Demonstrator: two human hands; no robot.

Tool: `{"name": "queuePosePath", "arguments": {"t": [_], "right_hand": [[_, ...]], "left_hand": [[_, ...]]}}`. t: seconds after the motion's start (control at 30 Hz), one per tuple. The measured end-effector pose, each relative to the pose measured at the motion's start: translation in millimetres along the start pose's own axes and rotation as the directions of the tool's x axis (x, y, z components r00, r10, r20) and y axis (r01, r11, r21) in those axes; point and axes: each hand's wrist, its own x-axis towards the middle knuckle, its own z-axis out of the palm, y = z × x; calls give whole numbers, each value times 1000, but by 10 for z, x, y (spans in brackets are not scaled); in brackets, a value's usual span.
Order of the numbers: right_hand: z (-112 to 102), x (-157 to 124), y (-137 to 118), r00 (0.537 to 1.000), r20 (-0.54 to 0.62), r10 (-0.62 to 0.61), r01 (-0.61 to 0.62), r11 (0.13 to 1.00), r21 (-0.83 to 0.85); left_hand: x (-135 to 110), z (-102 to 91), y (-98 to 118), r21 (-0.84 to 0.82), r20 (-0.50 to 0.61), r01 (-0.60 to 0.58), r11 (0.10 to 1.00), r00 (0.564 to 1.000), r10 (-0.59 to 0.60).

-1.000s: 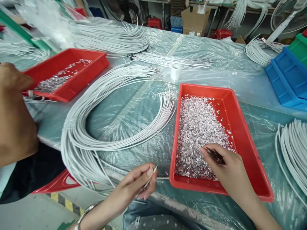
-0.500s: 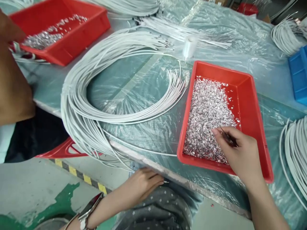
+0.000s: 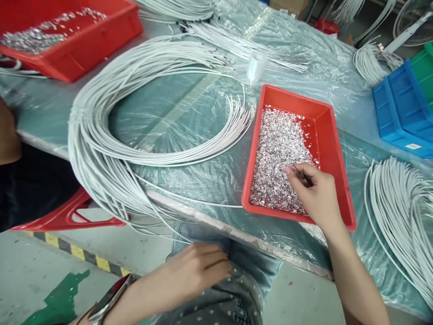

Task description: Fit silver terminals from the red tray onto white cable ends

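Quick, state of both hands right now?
Left hand: fingers curled, palm hidden; cannot tell whether it holds anything.
Right hand: closed on what look like dark tweezers, over the silver bits in the red tray.

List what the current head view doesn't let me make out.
Head view:
Left hand: its back hides anything it may hold.
Dark tool: the right hand covers part.
Silver pieces: individually too small to tell shapes.
Upper-left red tray and co-worker's arm: cut by the left edge.
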Motion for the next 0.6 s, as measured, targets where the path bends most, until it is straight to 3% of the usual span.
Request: {"name": "queuePosePath", "arguments": {"t": [0.07,0.13,0.17,0.27,0.43,0.5,0.6], "right_hand": [[-3,-2,0,1000,11,-4,4,1000,-2],[-10,-6,6,1000,21,-7,7,1000,-5],[-14,-9,9,1000,24,-10,10,1000,-6],[-25,-15,20,999,41,-18,18,1000,-1],[-19,-24,59,998,63,-27,26,1000,17],[-11,-29,85,996,83,-27,26,999,22],[-2,-35,117,993,120,-5,5,1000,0]], "left_hand": [[94,-80,23,109,-180,-15,994,983,35],[199,-79,-38,252,-390,174,952,918,-64],[230,-47,-86,278,-431,221,935,898,-84],[137,119,-215,333,-428,170,927,904,-11],[-442,381,-350,443,-316,17,896,939,138],[-592,432,-469,438,-239,40,898,968,74],[-620,451,-689,393,-132,175,903,982,-133]]}}
